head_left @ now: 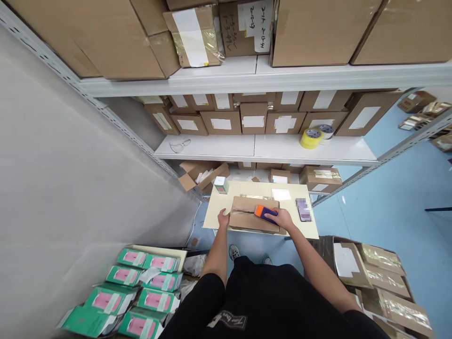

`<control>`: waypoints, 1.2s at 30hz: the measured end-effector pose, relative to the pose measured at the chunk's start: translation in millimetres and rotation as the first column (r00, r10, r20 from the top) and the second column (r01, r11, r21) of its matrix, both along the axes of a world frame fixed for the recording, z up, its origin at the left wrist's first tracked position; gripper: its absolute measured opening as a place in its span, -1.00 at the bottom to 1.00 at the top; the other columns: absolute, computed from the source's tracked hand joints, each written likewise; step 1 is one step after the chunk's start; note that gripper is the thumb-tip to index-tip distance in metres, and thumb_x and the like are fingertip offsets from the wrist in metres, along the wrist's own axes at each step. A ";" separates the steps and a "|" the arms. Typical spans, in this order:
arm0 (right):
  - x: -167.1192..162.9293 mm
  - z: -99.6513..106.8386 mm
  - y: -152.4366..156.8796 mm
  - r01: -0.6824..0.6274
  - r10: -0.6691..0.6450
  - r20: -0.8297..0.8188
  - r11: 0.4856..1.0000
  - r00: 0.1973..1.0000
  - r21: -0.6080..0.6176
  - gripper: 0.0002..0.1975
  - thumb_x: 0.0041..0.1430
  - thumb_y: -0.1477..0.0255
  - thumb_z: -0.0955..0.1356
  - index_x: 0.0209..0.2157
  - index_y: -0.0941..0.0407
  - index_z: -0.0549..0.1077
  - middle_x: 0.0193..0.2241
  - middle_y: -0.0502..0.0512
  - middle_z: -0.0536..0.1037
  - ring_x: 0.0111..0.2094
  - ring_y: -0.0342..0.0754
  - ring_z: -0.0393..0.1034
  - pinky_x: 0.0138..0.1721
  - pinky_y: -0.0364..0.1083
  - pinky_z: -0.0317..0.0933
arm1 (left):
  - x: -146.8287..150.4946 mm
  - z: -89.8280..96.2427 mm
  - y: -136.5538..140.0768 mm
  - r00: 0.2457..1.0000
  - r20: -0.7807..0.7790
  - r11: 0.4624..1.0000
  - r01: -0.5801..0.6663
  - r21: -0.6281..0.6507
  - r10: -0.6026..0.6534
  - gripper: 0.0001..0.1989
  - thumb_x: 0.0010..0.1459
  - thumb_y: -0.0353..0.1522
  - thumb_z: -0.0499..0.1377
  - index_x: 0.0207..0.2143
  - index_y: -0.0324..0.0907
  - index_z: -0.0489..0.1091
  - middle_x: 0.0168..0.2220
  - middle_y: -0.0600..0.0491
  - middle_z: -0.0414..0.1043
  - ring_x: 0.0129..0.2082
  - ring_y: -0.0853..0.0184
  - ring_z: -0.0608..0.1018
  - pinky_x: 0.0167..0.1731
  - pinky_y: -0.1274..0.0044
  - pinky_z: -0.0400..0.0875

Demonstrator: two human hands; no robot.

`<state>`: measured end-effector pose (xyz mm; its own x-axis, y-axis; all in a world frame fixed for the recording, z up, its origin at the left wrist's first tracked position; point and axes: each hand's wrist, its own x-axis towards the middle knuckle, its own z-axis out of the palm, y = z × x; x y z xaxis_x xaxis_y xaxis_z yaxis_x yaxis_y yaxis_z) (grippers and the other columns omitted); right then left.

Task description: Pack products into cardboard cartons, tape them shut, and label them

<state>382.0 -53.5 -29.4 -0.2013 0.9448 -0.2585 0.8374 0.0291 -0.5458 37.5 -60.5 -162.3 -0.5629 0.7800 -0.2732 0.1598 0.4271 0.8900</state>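
A brown cardboard box (243,219) lies on the small cream table (215,210) before me, its top flaps meeting along a seam. My left hand (223,217) grips the left end of this box, with some fingers hidden against its side. In my right hand (282,218) is an orange and purple block-shaped item (262,211), held over the right part of the box top. Its exact kind I cannot make out. Also on the table are a small green and white box (221,184), a white paper (281,194) and a blurred purple phone-like item (303,209).
Shelving (219,147) stacked with labelled cartons rises behind the table; yellow tape (311,138) and glasses (180,145) lie on it. Green boxes with pink pictures (155,300) fill the lower left. Taped parcels (384,268) sit at the lower right. A wall (88,188) bounds the left.
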 end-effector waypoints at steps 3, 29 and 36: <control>2.3 -2.1 2.1 0.010 -0.010 0.004 1.000 1.000 -0.021 -0.52 0.20 -0.11 0.38 -0.36 0.04 0.57 -0.40 0.09 0.65 -0.33 0.05 0.52 -0.39 -0.13 0.09 | -14.6 18.6 2.4 0.992 -0.069 0.994 0.110 0.019 -0.108 -0.45 0.01 -0.24 0.40 0.09 -0.12 0.50 0.20 -0.14 0.45 0.04 0.11 0.58 0.14 0.28 0.41; -11.7 15.9 18.0 -0.072 0.084 0.187 0.995 0.979 -0.071 -0.37 0.14 -0.22 0.36 -0.21 0.10 0.60 -0.20 0.25 0.67 -0.15 0.12 0.55 -0.24 -0.10 0.27 | -8.2 67.9 22.8 0.228 -0.283 0.349 0.779 -0.521 -0.932 0.51 -0.52 -0.10 0.59 0.49 0.00 -0.06 0.53 -0.08 -0.67 0.44 -0.14 0.14 0.28 0.36 0.24; -18.5 24.1 14.8 -0.091 0.102 0.193 0.994 0.976 -0.068 -0.39 0.15 -0.19 0.38 -0.21 0.10 0.61 -0.19 0.28 0.67 -0.14 0.16 0.55 -0.25 -0.08 0.28 | -3.4 81.0 15.0 0.237 -0.327 0.370 0.818 -0.440 -0.915 0.37 -0.48 -0.13 0.59 0.44 0.09 0.10 0.55 0.03 -0.50 0.44 -0.16 0.14 0.29 0.37 0.23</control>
<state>363.4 -38.7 -5.3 -0.2304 0.9054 -0.3566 0.9232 0.0876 -0.3742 34.1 -45.5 -81.2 0.3615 0.8478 -0.3882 0.8534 -0.1331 0.5039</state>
